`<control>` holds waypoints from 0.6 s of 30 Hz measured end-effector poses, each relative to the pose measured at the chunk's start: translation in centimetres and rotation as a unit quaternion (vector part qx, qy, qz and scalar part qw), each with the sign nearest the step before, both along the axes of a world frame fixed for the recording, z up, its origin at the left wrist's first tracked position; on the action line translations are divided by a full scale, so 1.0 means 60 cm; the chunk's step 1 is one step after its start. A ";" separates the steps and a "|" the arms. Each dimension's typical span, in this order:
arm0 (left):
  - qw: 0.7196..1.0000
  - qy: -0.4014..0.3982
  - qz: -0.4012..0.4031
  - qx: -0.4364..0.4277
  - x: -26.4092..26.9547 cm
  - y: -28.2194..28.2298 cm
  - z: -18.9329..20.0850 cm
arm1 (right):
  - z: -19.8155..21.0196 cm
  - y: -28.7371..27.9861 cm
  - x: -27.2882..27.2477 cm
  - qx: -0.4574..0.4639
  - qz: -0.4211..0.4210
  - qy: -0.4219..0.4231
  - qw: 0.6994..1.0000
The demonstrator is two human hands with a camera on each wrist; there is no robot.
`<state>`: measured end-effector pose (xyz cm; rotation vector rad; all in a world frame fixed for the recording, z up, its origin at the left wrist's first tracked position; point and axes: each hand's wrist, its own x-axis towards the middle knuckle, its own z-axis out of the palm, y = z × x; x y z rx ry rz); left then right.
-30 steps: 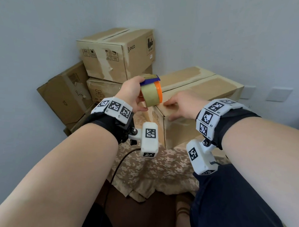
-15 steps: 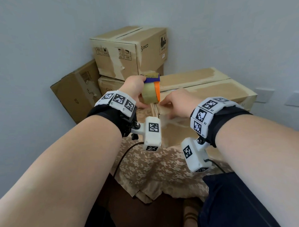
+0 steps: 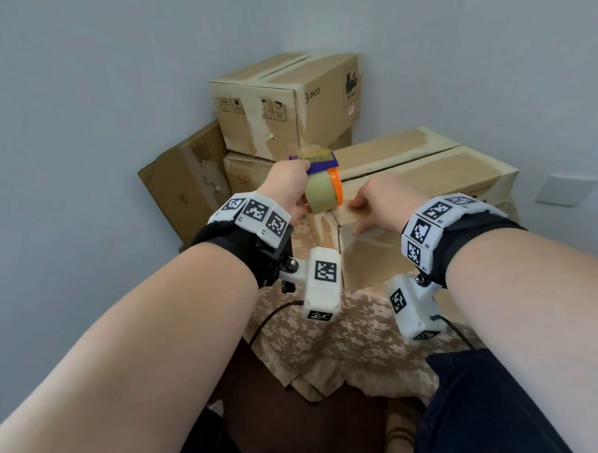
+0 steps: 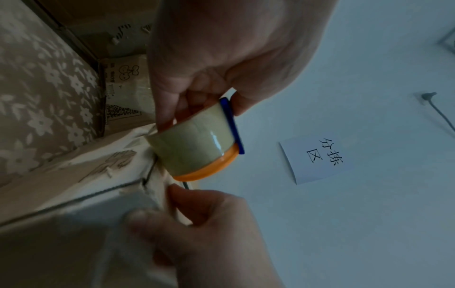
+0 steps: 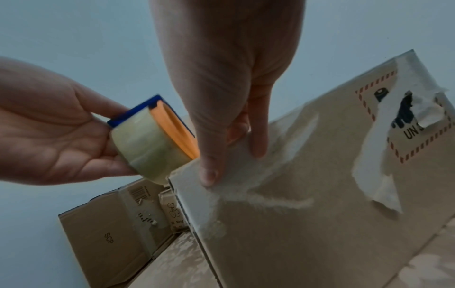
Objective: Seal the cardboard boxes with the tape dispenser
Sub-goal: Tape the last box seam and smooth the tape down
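Observation:
My left hand point(image 3: 301, 192) grips a tape dispenser point(image 3: 323, 193) with a blue cutter, an orange core and a clear roll. The roll point(image 4: 192, 148) touches the near top corner of a long cardboard box point(image 3: 430, 170) lying on the table. My right hand point(image 3: 359, 215) rests on that corner beside the dispenser. Its thumb point(image 5: 209, 175) and straight fingers press flat on the box's near end face point(image 5: 295, 224), where a clear strip of tape lies. The box's top centre seam runs away from me.
Stacked cardboard boxes point(image 3: 282, 99) stand in the back left corner, and another box point(image 3: 186, 183) leans against them. A floral cloth point(image 3: 354, 338) covers the table. Grey walls close in behind and to the left. A paper note point(image 4: 317, 157) hangs on the wall.
The view has shifted. My left hand has brought the dispenser down against the box's near corner, closer to my right hand, which stays on the corner.

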<state>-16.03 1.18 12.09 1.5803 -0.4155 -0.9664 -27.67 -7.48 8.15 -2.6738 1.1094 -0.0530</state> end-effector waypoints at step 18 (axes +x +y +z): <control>0.987 0.006 -0.159 0.014 -0.019 0.046 0.009 | 0.041 0.014 -0.031 0.373 -0.123 -0.264 0.881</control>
